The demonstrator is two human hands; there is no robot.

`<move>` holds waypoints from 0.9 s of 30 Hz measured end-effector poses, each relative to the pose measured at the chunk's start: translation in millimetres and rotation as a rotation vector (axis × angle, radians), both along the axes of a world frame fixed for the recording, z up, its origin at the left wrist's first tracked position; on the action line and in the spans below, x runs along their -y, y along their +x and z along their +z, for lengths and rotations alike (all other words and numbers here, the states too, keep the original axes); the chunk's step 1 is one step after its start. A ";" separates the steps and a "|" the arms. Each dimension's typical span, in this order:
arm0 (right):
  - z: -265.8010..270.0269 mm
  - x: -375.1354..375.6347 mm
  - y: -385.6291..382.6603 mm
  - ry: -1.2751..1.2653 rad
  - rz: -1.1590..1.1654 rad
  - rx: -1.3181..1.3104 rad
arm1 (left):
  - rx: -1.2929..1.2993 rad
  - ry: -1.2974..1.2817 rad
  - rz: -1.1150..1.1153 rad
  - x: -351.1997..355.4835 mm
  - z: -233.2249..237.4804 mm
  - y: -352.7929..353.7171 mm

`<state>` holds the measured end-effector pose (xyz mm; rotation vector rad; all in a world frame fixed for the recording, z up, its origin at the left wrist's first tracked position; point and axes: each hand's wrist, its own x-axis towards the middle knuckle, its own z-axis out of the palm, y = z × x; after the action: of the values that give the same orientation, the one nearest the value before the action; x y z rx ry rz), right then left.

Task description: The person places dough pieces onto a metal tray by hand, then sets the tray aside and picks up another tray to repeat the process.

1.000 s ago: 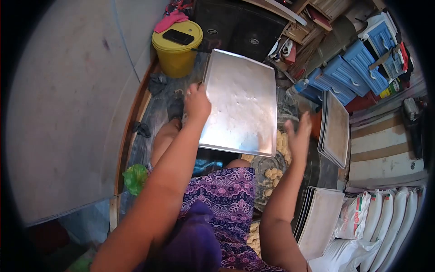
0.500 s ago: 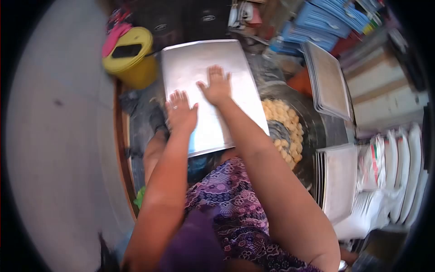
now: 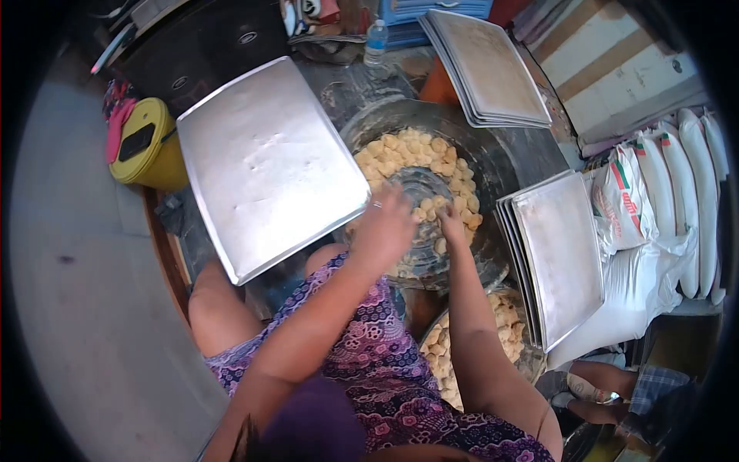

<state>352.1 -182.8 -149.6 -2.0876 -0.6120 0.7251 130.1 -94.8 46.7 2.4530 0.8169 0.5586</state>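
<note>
A wide dark metal basin [image 3: 504,169] holds many pale dough balls [image 3: 416,146], ringed around its bare middle. My left hand [image 3: 382,231], with a ring on it, is over the basin's near left side; motion smears its fingers. My right hand [image 3: 453,227] reaches down into the basin, its fingers closed at a small cluster of dough balls [image 3: 428,208]. To the left, a silver baking tray [image 3: 269,169] lies flat with no hand on it, one corner close to my left hand.
Stacked trays stand at the right [image 3: 558,254] and far right [image 3: 489,69]. A second container of dough pieces [image 3: 504,316] is below my right arm. Also around are a yellow bucket [image 3: 165,162] with a phone [image 3: 138,142], a water bottle [image 3: 376,42], white sacks [image 3: 623,200] and another person's arm [image 3: 604,377].
Both hands have left the baking tray and moved right to the basin of dough balls. The view has shifted right, showing the second container.
</note>
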 end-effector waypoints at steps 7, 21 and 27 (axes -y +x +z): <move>13.3 57.4 18.6 -0.329 -0.396 -0.534 | -0.688 -0.463 -0.222 33.9 -112.8 71.7; -78.8 -18.1 142.8 -0.022 -0.242 -0.023 | -0.747 -0.419 -0.249 30.6 -143.8 82.2; -105.3 -51.3 165.0 -0.296 -0.126 -0.138 | -0.699 -0.403 -0.286 25.9 -133.9 80.5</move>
<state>517.1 -131.5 -254.9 -2.2974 -0.3068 0.9231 210.6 -120.7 -87.3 2.3083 0.7099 -0.5531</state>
